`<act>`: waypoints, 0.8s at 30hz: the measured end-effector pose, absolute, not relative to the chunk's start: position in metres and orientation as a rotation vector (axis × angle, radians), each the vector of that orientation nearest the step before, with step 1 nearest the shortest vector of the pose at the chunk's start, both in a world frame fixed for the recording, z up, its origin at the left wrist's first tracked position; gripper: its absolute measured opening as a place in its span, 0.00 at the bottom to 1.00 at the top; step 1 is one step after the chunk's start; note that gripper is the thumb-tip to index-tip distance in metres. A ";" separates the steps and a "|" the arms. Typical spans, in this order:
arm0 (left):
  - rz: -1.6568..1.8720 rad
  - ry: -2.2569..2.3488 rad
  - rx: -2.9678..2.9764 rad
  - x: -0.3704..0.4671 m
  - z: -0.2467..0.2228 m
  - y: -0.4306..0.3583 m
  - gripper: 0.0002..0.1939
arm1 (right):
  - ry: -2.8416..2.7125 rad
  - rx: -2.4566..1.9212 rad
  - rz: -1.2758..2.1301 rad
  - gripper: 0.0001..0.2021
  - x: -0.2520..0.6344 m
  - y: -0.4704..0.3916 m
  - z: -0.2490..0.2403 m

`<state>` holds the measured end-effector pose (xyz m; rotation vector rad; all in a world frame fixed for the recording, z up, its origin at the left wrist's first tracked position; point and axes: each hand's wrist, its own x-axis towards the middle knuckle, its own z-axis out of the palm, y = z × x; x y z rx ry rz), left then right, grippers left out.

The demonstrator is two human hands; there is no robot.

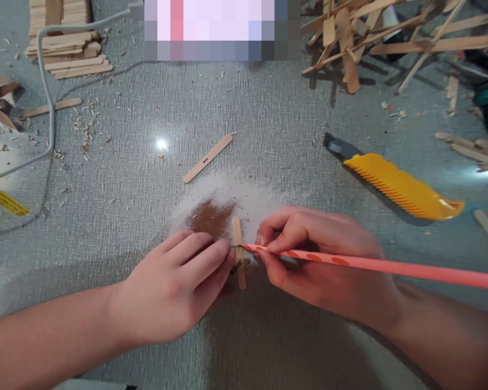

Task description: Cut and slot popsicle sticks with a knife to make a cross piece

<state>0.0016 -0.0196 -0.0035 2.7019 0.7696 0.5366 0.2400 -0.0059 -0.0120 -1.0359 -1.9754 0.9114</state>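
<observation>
Between my two hands a wooden stick (pixel 237 233) with small dark print lies roughly upright in the view. A thin dark tip crosses it, belonging to a long pink tool (pixel 370 264) with red spots. My right hand (pixel 321 254) is closed round the front part of this pink tool, just right of the stick. My left hand (pixel 183 284) is closed at the left of the stick, fingertips by the thin tip; what they pinch is hidden. Beyond the hands lies another stick (pixel 208 158) with a small slot in its middle.
White and brown dust (pixel 211 216) covers the table (pixel 138 216) behind my hands. A yellow cutter (pixel 402 187) lies right. Stacked sticks (pixel 71 46) and a grey cable (pixel 51 92) are at left; a stick structure (pixel 350 43) stands at back right.
</observation>
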 end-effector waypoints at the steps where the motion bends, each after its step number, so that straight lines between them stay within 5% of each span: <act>1: 0.529 0.771 2.702 0.002 -0.003 -0.020 0.12 | -1.977 -1.036 0.914 0.12 0.240 -0.006 -0.012; 24: 0.560 0.765 2.744 0.001 -0.001 -0.018 0.11 | -1.929 -1.008 0.977 0.08 0.242 -0.005 -0.011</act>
